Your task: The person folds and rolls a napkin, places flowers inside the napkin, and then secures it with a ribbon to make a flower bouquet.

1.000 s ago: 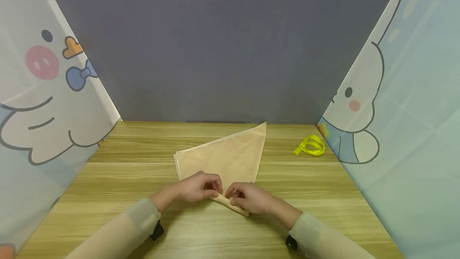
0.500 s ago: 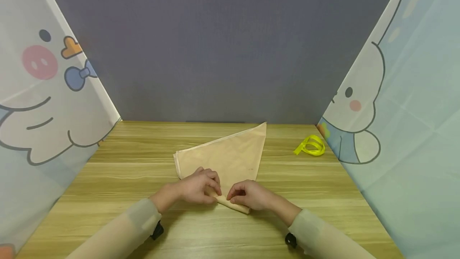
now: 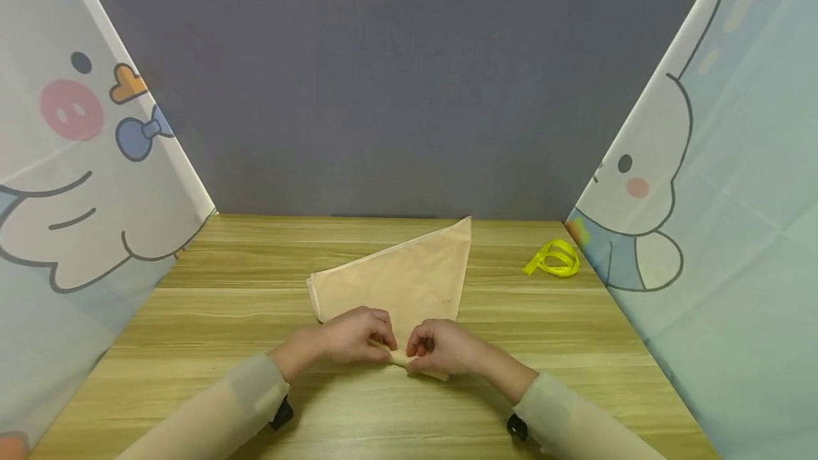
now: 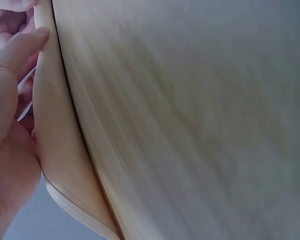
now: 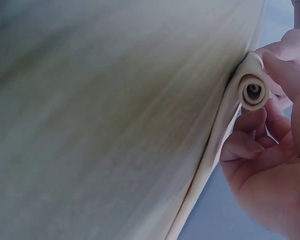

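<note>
Cloth (image 3: pixel 402 272) lies flat on the table (image 3: pixel 243 261), in front of the person, its near edge turned up into a slim roll (image 3: pixel 399 358) that slants down toward the right. Left hand (image 3: pixel 354 336) has its fingers bent and pinches the roll between thumb and fingertips; right hand (image 3: pixel 447 348) pinches it just beside, only a short stretch of roll showing between the two, neither hand spread. To roll well, both hands would do best to turn at one pace and keep the pinch light, as uneven pressure could skew the coil. Moving the hands a little further apart might help hold the line straight, and smoothing ahead of the roll should keep creases out. The fabric looks thin, soft and matt, peach-beige, faintly wrinkled, with paler edges along the far side and several layers showing at the left corner. Seen from the right wrist, the roll's end is a round spiral around a dark hollow, so the winding looks fairly loose. A glossy yellow ribbon (image 3: pixel 556 258) sits in loops well apart, to the right.
</note>
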Demonstrator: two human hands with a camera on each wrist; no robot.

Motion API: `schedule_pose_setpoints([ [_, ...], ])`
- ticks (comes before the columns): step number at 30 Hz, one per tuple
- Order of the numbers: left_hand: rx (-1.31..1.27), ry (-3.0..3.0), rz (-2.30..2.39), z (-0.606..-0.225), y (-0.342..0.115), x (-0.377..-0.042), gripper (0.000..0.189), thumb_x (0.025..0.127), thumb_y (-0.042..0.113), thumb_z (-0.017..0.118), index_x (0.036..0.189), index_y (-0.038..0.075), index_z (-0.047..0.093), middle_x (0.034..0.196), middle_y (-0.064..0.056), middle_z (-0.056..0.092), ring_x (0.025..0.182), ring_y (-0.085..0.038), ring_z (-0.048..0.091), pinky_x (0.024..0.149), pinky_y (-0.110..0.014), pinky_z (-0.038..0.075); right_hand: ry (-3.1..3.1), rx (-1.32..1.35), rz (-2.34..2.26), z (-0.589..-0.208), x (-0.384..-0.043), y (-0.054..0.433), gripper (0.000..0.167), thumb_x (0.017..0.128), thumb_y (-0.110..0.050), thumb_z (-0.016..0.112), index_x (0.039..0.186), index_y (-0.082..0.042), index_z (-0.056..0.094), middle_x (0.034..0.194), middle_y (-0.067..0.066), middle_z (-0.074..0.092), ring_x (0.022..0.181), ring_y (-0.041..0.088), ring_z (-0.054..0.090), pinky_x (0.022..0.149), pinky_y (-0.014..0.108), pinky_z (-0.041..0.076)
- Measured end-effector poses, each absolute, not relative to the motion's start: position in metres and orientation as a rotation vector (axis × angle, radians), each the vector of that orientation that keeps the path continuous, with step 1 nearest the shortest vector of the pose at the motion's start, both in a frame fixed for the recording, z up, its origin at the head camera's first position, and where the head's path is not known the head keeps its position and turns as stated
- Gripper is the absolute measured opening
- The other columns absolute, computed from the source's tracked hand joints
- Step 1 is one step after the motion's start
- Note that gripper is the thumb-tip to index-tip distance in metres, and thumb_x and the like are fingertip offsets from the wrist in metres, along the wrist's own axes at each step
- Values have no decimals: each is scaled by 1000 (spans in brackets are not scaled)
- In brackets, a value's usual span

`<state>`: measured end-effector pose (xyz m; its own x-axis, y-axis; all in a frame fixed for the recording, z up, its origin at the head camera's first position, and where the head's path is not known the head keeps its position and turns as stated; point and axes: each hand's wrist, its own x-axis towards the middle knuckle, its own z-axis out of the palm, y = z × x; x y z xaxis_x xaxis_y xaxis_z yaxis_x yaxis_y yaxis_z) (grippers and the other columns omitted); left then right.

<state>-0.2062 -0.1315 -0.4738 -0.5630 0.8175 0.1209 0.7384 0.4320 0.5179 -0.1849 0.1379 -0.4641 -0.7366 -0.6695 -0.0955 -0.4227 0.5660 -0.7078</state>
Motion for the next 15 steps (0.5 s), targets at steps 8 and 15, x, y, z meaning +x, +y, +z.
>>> schedule_pose_setpoints([
  [8,1395,2487,801,-470,-122,-200,8,99,20,84,106,16,85,100,10,72,86,7,58,80,-16,53,2476,-897,-881,-463,-178,143,22,90,-24,93,93,-24,71,89,-9,63,78,0,54,71,21,49],
  [15,1417,2455,762,-470,-122,-200,13,96,21,88,108,16,85,104,10,74,93,7,62,85,-15,54,2479,-958,-903,-466,-176,146,14,94,-25,90,93,-24,76,88,-16,63,78,-4,56,72,20,51],
])
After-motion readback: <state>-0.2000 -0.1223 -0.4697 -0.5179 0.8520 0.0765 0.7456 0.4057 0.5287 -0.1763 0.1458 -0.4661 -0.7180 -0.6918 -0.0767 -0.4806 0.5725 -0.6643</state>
